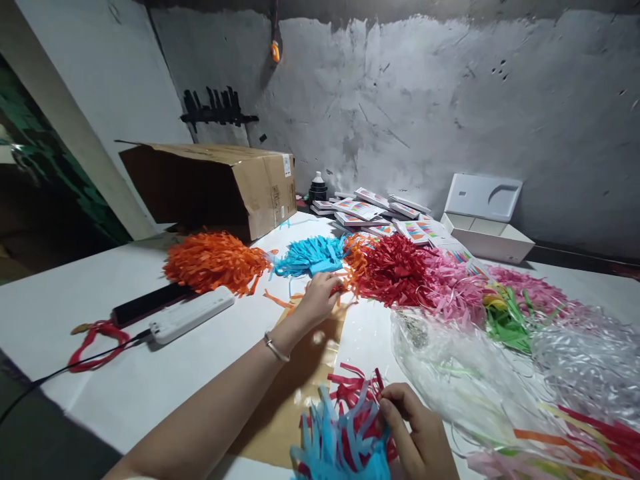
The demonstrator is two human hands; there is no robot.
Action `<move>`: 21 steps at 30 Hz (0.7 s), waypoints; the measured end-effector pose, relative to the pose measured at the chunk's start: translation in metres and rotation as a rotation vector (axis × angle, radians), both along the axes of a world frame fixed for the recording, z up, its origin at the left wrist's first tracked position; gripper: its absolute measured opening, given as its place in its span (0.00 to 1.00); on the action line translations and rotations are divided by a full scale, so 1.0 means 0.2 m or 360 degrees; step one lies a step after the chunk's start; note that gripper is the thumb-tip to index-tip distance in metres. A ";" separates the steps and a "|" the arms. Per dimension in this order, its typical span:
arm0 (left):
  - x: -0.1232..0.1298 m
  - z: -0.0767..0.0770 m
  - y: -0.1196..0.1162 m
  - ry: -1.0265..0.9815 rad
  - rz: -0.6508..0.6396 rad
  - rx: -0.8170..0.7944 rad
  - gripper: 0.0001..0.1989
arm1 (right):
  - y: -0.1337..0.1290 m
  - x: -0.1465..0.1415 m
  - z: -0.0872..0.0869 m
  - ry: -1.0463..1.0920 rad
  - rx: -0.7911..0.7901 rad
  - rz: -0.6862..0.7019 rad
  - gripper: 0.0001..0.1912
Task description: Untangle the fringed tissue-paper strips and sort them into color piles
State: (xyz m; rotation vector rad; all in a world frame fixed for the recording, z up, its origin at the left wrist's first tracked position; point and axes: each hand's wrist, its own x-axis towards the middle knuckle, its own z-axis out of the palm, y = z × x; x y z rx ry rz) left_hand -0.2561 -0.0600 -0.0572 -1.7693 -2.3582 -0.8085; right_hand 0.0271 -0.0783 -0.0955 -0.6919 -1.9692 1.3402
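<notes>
from here i see the right hand [420,430] with its grip pinched closed on a red strip [379,380], at the blue-and-red tassel bunch [345,440] low over the brown sheet [280,413] on the bench [195,367]. the left hand [321,299] reaches out just in front of the blue tassel pile [311,255], fingers curled; whether its grip is closed on anything, i can't tell.

Orange paper-strip tassels [215,263] blaze beside sky-blue ones [311,257], then deep red [400,270] and pale pink [457,290]; a bright green strip bundle [507,320] has yellow at one end; the flat white packets [357,210] carry multicoloured stripes; the smooth counter [190,360] is white, the cardboard box [265,187] brown
</notes>
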 end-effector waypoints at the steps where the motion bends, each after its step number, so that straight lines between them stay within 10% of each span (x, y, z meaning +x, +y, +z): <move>1: 0.05 0.03 -0.04 -0.0045 -0.0070 0.0063 0.05 | 0.00 0.00 0.01 0.0023 -0.0018 -0.0038 0.19; 11: 0.51 0.07 -0.40 -0.0400 -0.0865 0.0211 0.04 | -0.02 -0.02 0.07 0.0191 0.0310 -0.0427 0.09; 21: 0.49 0.05 -0.44 -0.0038 -0.0755 0.0160 0.08 | -0.04 -0.01 0.05 0.0190 0.0598 -0.0574 0.06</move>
